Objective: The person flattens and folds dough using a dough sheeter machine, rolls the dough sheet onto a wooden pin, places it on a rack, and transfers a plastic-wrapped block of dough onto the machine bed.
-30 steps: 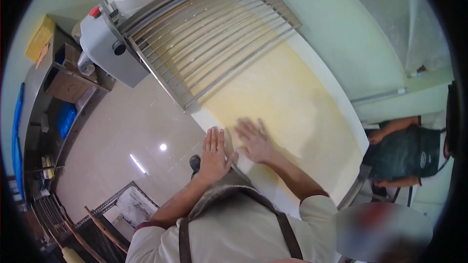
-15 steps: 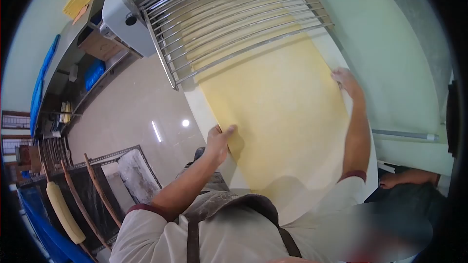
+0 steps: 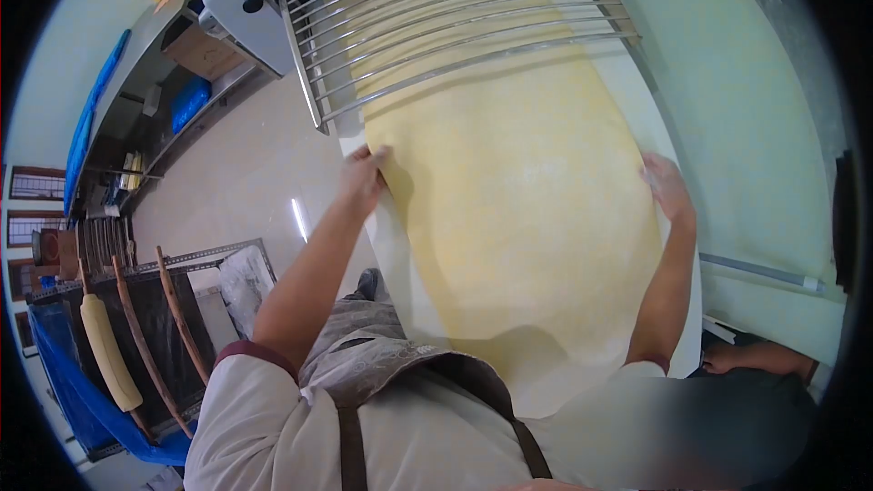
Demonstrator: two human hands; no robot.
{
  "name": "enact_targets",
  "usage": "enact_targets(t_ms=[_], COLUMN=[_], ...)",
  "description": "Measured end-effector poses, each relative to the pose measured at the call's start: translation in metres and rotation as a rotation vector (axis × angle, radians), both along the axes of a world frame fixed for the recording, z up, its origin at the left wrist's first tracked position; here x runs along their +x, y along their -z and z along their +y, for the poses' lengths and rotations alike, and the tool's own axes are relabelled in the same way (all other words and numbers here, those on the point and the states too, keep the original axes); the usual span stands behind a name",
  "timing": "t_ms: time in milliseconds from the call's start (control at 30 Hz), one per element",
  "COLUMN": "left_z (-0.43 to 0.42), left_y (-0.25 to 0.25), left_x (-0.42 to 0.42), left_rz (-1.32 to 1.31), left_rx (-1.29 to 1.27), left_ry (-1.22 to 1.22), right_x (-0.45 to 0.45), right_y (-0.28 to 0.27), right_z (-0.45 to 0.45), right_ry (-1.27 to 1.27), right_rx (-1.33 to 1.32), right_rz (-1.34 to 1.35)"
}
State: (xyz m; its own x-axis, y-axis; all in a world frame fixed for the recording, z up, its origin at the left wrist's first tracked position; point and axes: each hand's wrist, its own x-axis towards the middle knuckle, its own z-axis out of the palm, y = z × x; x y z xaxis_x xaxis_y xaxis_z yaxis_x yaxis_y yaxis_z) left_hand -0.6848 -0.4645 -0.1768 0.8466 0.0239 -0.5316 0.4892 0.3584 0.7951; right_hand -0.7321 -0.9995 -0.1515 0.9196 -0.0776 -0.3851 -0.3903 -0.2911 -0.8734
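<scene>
A wide, pale yellow dough sheet (image 3: 527, 191) lies along the white belt (image 3: 400, 245) of a dough sheeter and runs on beneath its metal bar guard (image 3: 473, 78). At the sheet's left edge, just below the guard, my left hand (image 3: 366, 177) pinches the dough with the thumb on top. On the opposite edge my right hand (image 3: 667, 186) grips the dough, fingertips partly hidden and a little blurred. Between both hands the sheet lies mostly flat, slightly raised at its edges.
The sheeter's grey housing (image 3: 245, 5) stands at upper left, near a shelf with a cardboard box (image 3: 202, 53). Rolling pins (image 3: 173, 309), one wrapped in dough (image 3: 111, 355), rest on a rack at lower left. Another person's arm (image 3: 764, 359) is at right, beside the wall.
My left hand has moved up along the sheet's left edge, closer to the guard. My right hand remains at the right edge, slightly lower. The camera view has shifted a little.
</scene>
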Motion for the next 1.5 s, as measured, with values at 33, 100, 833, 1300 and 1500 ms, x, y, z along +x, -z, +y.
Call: enact_targets(t_ms=[33, 100, 833, 1300, 1500], left_z=[-0.008, -0.022, -0.020, -0.052, 0.013], left_y=[-0.003, -0.001, -0.049, -0.006, -0.051], left_x=[-0.018, -0.058, -0.075, -0.107, -0.036], left_rz=[0.010, 0.013, -0.030, 0.048, -0.097], left_rx=[0.034, 0.047, 0.128, 0.152, 0.128], left_ry=[0.012, 0.112, 0.264, 0.204, 0.248], right_x=[-0.009, -0.024, -0.043, -0.037, -0.041], right_y=[0.004, 0.002, -0.039, -0.011, -0.018], right_z=[-0.008, -0.001, -0.016, -0.007, -0.014], right_ry=[-0.056, -0.113, -0.086, -0.198, 0.060], right_rx=[-0.068, 0.077, 0.308, 0.170, 0.382], right_rz=[0.036, 0.027, -0.202, -0.047, -0.330])
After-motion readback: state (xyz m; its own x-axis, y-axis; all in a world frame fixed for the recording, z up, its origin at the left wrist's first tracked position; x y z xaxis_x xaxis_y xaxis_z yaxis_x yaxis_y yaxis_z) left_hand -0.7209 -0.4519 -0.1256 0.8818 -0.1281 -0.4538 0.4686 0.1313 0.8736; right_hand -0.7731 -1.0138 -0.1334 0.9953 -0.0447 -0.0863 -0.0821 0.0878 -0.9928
